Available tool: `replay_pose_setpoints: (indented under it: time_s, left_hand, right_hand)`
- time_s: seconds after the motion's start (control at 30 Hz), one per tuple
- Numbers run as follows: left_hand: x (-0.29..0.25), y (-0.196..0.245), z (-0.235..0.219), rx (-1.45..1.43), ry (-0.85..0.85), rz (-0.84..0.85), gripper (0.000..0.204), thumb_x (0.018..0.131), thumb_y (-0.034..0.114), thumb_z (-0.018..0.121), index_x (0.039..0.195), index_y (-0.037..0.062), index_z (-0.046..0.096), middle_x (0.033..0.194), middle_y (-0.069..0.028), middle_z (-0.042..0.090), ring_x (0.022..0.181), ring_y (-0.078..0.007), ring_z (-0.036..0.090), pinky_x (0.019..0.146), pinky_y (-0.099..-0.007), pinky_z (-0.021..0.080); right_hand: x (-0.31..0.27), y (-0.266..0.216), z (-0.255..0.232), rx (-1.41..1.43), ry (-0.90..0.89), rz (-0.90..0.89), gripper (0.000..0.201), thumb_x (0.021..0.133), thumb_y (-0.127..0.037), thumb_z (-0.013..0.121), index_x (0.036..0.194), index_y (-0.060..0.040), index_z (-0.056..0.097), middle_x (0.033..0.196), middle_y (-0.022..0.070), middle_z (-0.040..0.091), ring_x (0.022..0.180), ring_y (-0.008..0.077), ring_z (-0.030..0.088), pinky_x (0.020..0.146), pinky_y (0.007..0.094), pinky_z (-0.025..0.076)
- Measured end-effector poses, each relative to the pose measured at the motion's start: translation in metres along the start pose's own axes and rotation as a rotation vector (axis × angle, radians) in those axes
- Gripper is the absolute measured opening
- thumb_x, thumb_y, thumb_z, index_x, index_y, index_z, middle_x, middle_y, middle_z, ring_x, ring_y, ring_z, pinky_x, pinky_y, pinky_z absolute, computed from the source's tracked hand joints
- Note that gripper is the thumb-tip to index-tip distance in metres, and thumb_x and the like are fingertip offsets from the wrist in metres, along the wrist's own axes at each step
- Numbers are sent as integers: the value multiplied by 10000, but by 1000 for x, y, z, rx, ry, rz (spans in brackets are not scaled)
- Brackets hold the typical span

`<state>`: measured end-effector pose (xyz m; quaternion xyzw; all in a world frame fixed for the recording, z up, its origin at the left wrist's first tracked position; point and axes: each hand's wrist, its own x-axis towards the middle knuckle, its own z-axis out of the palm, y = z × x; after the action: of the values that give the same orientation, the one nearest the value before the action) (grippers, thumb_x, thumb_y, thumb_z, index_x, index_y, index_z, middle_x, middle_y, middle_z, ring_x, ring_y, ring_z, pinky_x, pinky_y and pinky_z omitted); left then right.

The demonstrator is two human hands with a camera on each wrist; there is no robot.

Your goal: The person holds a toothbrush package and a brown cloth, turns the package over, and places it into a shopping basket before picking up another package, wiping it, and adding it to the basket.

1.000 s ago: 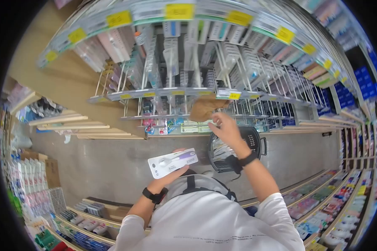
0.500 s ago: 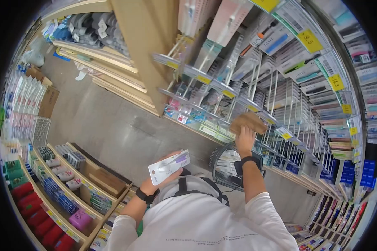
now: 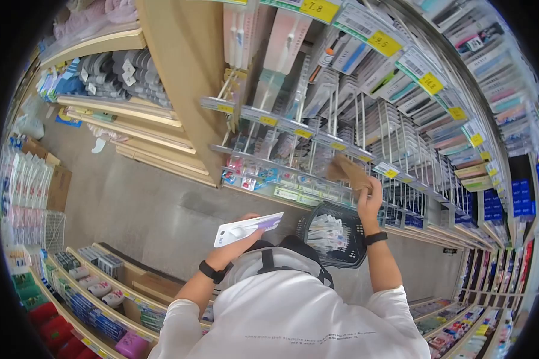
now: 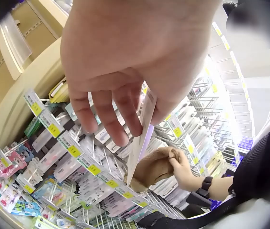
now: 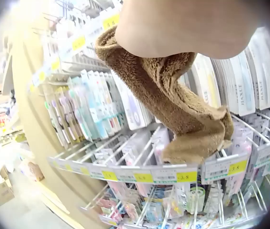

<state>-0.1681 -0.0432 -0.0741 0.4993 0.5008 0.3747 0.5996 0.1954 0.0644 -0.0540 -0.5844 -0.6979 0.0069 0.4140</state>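
My left hand pinches a white card pack between thumb and fingers, in front of my waist. A long-handled item in white and purple shows on the pack's face. The left wrist view shows the same pack nearly edge-on, with the other fingers loosely spread. My right hand grips a brown fuzzy cloth by one end, close to the front of the hanging racks. In the right wrist view the cloth droops in folds before the price-label strip.
A dark basket with several packs in it stands below my right hand. Wire hooks full of carded packs stick out ahead. A wooden shelf panel rises at the left; low shelves stand behind at left.
The head view has turned, bringing the wooden panel and grey goods into sight. My right hand has moved rightward along the rack with the brown cloth. The left hand keeps the pack.
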Motion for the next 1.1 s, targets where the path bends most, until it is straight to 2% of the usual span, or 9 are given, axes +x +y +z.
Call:
replay_pose_setpoints:
  time_s: [0.13, 0.23, 0.3, 0.4, 0.53, 0.8, 0.9, 0.97, 1.1]
  left_hand:
    - [22, 23, 1, 351, -84, 240, 217, 811, 234, 656, 893, 32, 649, 932, -126, 655, 891, -300, 602, 748, -355, 475]
    - [36, 17, 18, 342, -89, 313, 234, 801, 235, 664, 924, 36, 651, 928, -125, 654, 891, -304, 603, 770, -372, 469]
    - [50, 20, 27, 325, -114, 409, 230, 785, 158, 681, 966, 20, 650, 938, -114, 651, 875, -253, 612, 768, -350, 469]
    - [62, 28, 40, 279, -347, 419, 283, 779, 126, 682, 1037, 22, 627, 1303, -126, 478, 1101, -273, 521, 932, -363, 404]
    - [69, 34, 65, 215, -408, 480, 313, 780, 148, 689, 1061, 31, 619, 1402, -144, 392, 1147, -300, 494, 962, -378, 380]
    - [79, 34, 80, 218, -532, 431, 277, 818, 155, 667, 1063, 33, 621, 1139, -125, 598, 1075, -265, 544, 942, -367, 395]
    - [85, 38, 82, 118, -578, 312, 234, 847, 142, 643, 1050, 28, 630, 1051, -95, 643, 983, -209, 584, 899, -341, 423]
    - [87, 33, 85, 1, -539, 225, 193, 876, 134, 613, 1028, 17, 639, 1003, -50, 653, 941, -139, 576, 860, -310, 442]
    - [88, 41, 87, 5, -474, 215, 202, 901, 134, 580, 1049, 2, 623, 1012, -24, 635, 956, -96, 545, 849, -293, 445]
  right_hand:
    - [-11, -6, -36, 164, 100, 4, 313, 832, 24, 486, 1145, 13, 484, 1099, 169, 543, 995, 263, 554, 860, 336, 446]
    - [-13, -27, -56, 241, 147, 8, 293, 900, -41, 458, 1183, 28, 428, 1139, 170, 510, 997, 224, 541, 867, 325, 440]
    - [-9, -46, -63, 225, 18, 85, 303, 956, -154, 467, 1196, 15, 395, 1159, 131, 470, 1015, 190, 510, 902, 318, 417]
    - [-4, -79, -62, 286, -80, 183, 315, 869, -89, 573, 1139, 15, 451, 1027, 154, 572, 908, 210, 587, 799, 317, 474]
    - [-2, -116, -54, 190, -327, 144, 371, 780, -113, 696, 1081, -19, 502, 890, 115, 630, 808, 186, 624, 723, 296, 490]
    - [11, -120, -88, 402, -613, 188, 255, 786, -107, 669, 984, 4, 552, 866, 164, 625, 746, 256, 638, 642, 297, 480]
    - [12, -110, -97, 461, -518, 282, 195, 836, -116, 630, 971, -1, 549, 839, 110, 624, 719, 146, 596, 648, 254, 455]
    - [10, -106, -101, 764, -374, 502, 153, 881, -130, 595, 964, -14, 540, 851, 34, 598, 760, 71, 527, 683, 221, 430]
    - [10, -97, -108, 965, -340, 603, 202, 938, -224, 526, 1012, -37, 516, 902, -12, 565, 846, 47, 500, 759, 213, 407]
